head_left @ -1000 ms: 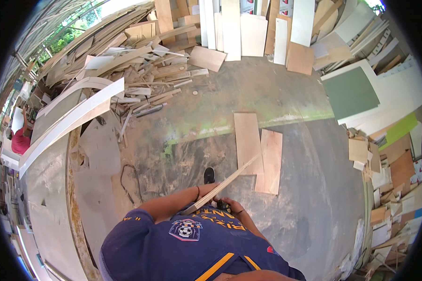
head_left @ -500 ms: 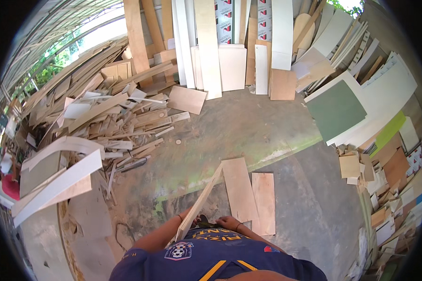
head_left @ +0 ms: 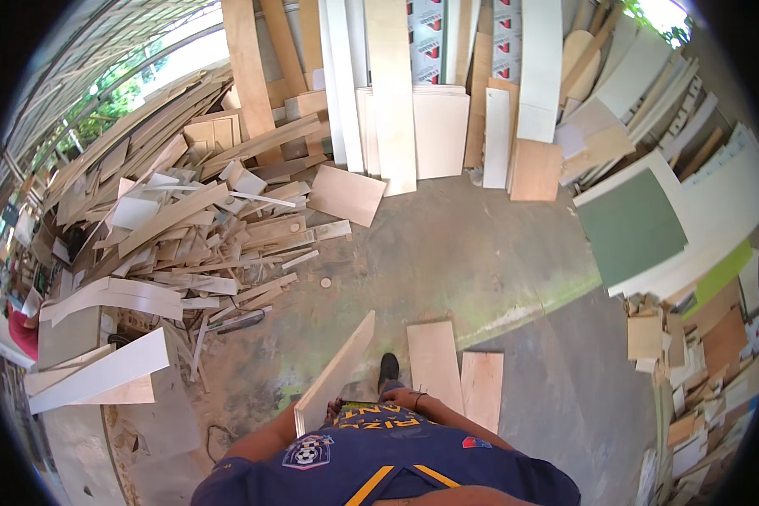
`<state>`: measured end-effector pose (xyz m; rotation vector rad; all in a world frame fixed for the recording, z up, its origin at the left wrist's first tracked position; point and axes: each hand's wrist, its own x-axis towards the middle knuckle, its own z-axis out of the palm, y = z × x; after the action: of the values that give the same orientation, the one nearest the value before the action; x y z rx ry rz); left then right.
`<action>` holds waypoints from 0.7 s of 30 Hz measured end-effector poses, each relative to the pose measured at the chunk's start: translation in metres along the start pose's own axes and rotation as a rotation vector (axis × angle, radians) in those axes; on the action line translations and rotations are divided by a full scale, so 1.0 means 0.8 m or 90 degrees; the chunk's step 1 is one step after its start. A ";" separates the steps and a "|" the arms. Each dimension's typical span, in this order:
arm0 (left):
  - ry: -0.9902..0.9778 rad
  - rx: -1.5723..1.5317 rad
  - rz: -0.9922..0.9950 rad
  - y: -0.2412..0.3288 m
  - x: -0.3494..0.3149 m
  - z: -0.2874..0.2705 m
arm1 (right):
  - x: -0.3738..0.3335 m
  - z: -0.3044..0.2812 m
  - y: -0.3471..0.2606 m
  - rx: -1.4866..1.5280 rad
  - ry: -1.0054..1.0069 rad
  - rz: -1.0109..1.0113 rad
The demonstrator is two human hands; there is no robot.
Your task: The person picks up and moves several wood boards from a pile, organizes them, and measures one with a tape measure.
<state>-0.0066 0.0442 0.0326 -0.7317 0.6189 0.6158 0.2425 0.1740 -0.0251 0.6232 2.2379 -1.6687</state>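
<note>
A pale plywood board [head_left: 337,367] stands on a slant at my left side, crossing in front of my left wrist, its lower end near my shirt. My left hand [head_left: 334,410] shows just right of the board, fingers curled. Between my hands, at my waist, is a small dark thing with a yellowish edge [head_left: 358,406], too small to name. My right hand [head_left: 403,396] is closed beside it, a dark band at the wrist. What either hand grips is mostly hidden. Two flat boards, a longer one [head_left: 435,363] and a shorter one [head_left: 482,390], lie on the floor to the right.
My dark shoe [head_left: 389,371] is on the concrete floor [head_left: 447,261]. A heap of wood offcuts [head_left: 228,219] fills the left. Tall panels [head_left: 392,101] lean at the back. A green sheet [head_left: 635,236] and stacked scraps [head_left: 645,337] line the right. A white strip [head_left: 101,375] lies at left.
The view has shifted, so the floor boards sit lower in the picture. The slanted board has moved left and down, away from the floor boards. My shoe has come into view.
</note>
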 end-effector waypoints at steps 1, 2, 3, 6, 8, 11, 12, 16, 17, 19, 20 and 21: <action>-0.003 -0.031 -0.004 0.015 0.001 0.014 | 0.003 -0.024 -0.002 -0.013 0.010 -0.004; -0.009 -0.064 -0.016 0.032 0.006 0.028 | 0.008 -0.050 -0.003 -0.026 0.018 -0.008; -0.025 -0.095 -0.023 0.054 0.012 0.044 | 0.014 -0.077 -0.003 -0.038 0.024 -0.013; -0.381 0.120 -0.098 0.158 0.046 0.006 | 0.036 -0.154 -0.037 -0.077 0.019 0.010; 0.472 0.760 0.434 0.152 0.016 0.140 | 0.041 -0.205 0.027 -0.087 0.070 0.040; 0.614 0.952 0.423 0.252 -0.022 0.150 | 0.077 -0.290 0.055 -0.335 0.131 -0.146; 0.731 0.929 0.513 0.282 -0.037 0.140 | 0.093 -0.318 0.027 -0.109 0.172 -0.013; 0.942 0.853 0.899 0.364 -0.105 0.196 | 0.171 -0.451 -0.092 0.701 0.152 0.150; 0.971 0.823 0.888 0.367 -0.121 0.224 | 0.192 -0.481 -0.122 0.714 0.161 0.143; 1.004 0.834 0.918 0.389 -0.134 0.237 | 0.258 -0.525 -0.158 0.731 0.182 0.071; 1.015 0.835 0.950 0.394 -0.132 0.236 | 0.286 -0.542 -0.181 0.740 0.201 0.054; 1.027 0.836 0.985 0.400 -0.129 0.235 | 0.315 -0.561 -0.206 0.748 0.219 0.033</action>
<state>-0.2415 0.3452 0.0832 0.9425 2.8094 0.6465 -0.0440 0.6066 0.1265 1.2419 1.1298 -2.9258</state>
